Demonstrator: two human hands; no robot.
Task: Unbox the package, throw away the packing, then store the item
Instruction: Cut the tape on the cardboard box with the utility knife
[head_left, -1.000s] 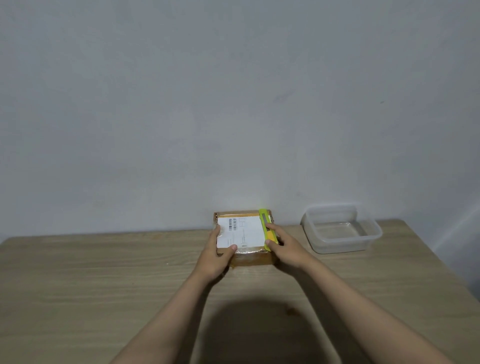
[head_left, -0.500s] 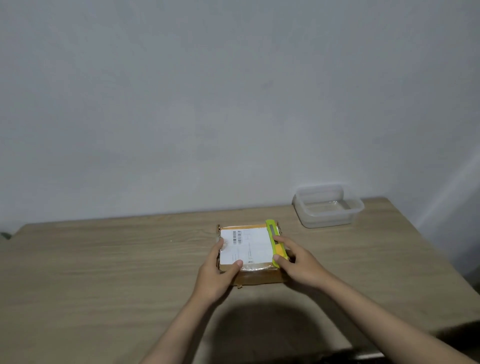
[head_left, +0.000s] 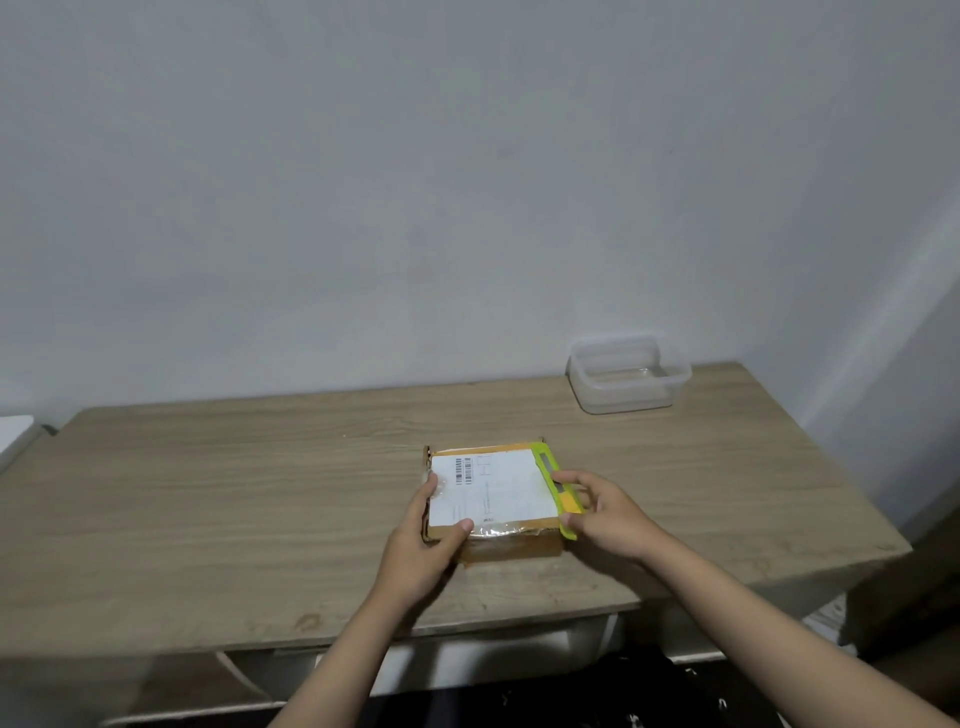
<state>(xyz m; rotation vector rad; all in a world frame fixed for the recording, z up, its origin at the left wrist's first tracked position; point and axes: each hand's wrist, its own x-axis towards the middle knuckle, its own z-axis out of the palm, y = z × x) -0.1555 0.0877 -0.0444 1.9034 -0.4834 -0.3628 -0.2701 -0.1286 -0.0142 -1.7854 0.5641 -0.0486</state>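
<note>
A flat brown cardboard package (head_left: 511, 545) with a white shipping label (head_left: 491, 486) lies in the middle of the wooden table (head_left: 234, 493). My left hand (head_left: 423, 540) grips its near left corner, thumb on the label. A green and yellow box cutter (head_left: 556, 486) lies along the package's right edge. My right hand (head_left: 605, 512) holds the cutter's near end, fingers curled around it. The package is taped shut.
A clear plastic container (head_left: 628, 371), nothing visible inside, stands at the table's back right, near the grey wall. The table's front edge runs close below my forearms. A white object (head_left: 13, 436) peeks in at the far left.
The view has tilted down and back, so the package sits lower and nearer on the table. Both hands keep their hold on the package and the cutter.
</note>
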